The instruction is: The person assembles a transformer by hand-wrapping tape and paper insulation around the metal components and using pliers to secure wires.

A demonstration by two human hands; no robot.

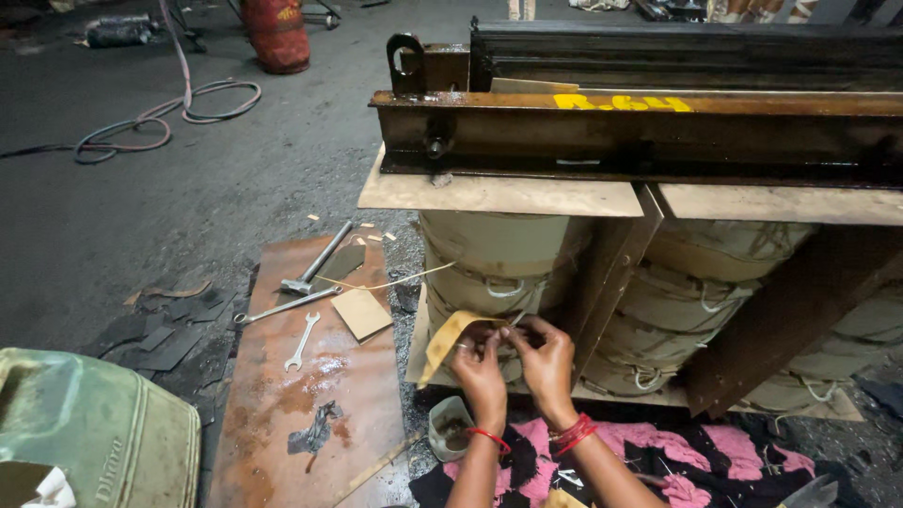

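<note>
Both my hands are raised against the lower part of a large paper-wrapped winding (494, 263) that sits under a rusty steel frame (640, 127). My left hand (482, 369) pinches a curled strip of yellowish-brown insulating paper (444, 341) that hangs to the left. My right hand (546, 357) meets it fingertip to fingertip at the strip's right end, close to the coil's white tie cord (508, 290). Red bands circle both wrists. What lies between the fingertips is too small to make out.
A rusty steel sheet (282, 395) on the floor at left carries a hammer (318, 259), two spanners (301, 341) and a square of card (361, 312). A small cup (449, 428) stands by my left wrist. A green canister (94, 433), hoses (160, 118) and a red cylinder (276, 33) lie further off.
</note>
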